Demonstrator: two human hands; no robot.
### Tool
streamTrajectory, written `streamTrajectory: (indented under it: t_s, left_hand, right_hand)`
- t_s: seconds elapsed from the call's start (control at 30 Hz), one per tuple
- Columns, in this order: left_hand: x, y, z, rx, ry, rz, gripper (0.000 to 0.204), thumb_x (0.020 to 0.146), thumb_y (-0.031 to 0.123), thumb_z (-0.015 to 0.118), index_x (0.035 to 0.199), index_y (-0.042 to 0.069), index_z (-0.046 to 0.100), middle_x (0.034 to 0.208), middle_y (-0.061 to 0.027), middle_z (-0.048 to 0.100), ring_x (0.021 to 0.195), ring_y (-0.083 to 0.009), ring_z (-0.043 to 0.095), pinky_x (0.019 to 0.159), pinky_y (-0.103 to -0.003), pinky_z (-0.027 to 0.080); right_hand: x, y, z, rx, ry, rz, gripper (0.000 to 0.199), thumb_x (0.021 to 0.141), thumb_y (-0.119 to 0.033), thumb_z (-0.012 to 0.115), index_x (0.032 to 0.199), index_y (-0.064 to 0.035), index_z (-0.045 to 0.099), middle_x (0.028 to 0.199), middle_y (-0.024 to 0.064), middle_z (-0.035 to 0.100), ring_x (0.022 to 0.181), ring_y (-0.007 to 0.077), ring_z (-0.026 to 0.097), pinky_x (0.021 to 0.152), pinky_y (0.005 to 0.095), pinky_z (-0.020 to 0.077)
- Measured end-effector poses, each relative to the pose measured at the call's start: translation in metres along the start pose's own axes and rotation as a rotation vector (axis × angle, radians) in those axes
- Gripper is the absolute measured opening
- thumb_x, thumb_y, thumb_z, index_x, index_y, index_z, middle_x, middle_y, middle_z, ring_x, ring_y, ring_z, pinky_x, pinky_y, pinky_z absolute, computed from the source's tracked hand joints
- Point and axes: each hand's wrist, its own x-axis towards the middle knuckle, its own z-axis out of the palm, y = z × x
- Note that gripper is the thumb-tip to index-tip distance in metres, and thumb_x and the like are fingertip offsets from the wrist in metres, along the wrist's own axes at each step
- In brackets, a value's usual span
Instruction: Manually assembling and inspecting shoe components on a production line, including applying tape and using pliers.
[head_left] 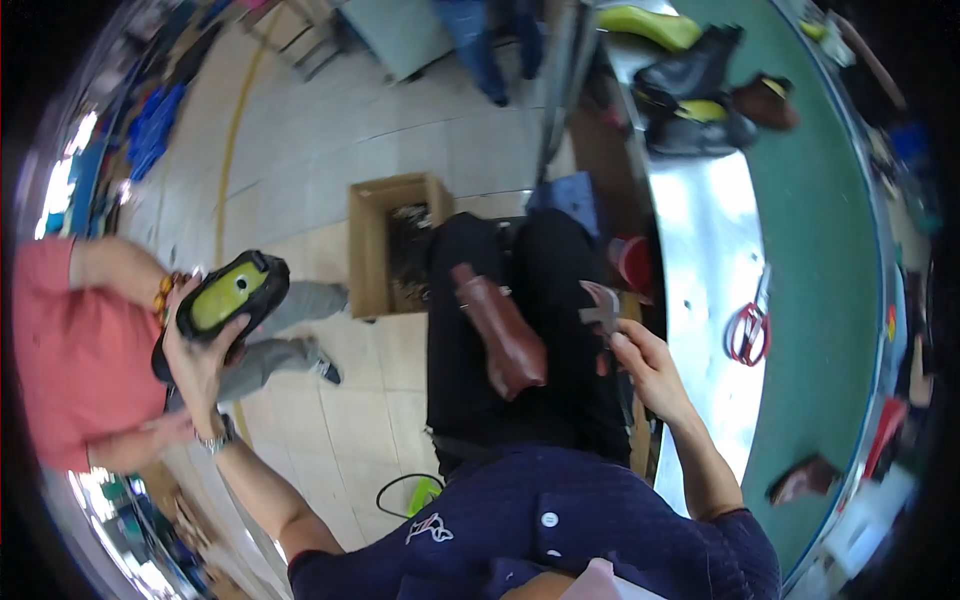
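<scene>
Navy shirt (640,510), bearing a white stitched emblem (430,528), fills the near edge. The left hand (203,362) grips a black shoe (265,290) beside a co-worker (80,350); the right hand (648,368) pinches a blurred small piece (602,308) above black trousers (570,420), where a brown leather upper (505,335) lies. Scissors (752,322) rest on the bench (825,350); a cardboard box (367,250) stands beyond the knees.

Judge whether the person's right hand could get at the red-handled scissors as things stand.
Probably yes: the red-handled scissors lie uncovered on the bench to the person's right, and nothing visible blocks the way. The right hand holds a small blurred object, though, so it may need freeing first.
</scene>
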Motion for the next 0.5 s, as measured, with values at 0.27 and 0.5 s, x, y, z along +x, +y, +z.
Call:
streamTrajectory:
  t_s: [0.27,0.5]
  left_hand:
    - [0.047,0.185,0.14,-0.112,-0.573,0.832,0.062,0.051,0.003,0.082,0.11,0.005,0.063,0.11,-0.0122,0.066,0.107,-0.0308,0.062,0.096,-0.038,0.047]
    - [0.024,0.337,0.271,-0.22,-1.03,1.65,0.035,0.069,0.0,0.065,0.102,0.008,0.059,0.101,-0.0088,0.064,0.107,-0.0276,0.058,0.099,-0.037,0.045]
  right_hand:
    - [-0.019,0.014,-0.029,0.218,0.177,-0.107,0.026,0.098,-0.018,0.056,0.118,-0.0028,0.049,0.08,0.0038,0.057,0.076,0.0114,0.057,0.07,0.0264,0.046]
    - [-0.039,0.016,-0.058,0.346,0.602,-0.254,0.04,0.088,-0.012,0.065,0.119,-0.0067,0.041,0.113,0.0116,0.061,0.076,0.0094,0.056,0.068,0.0249,0.0491]
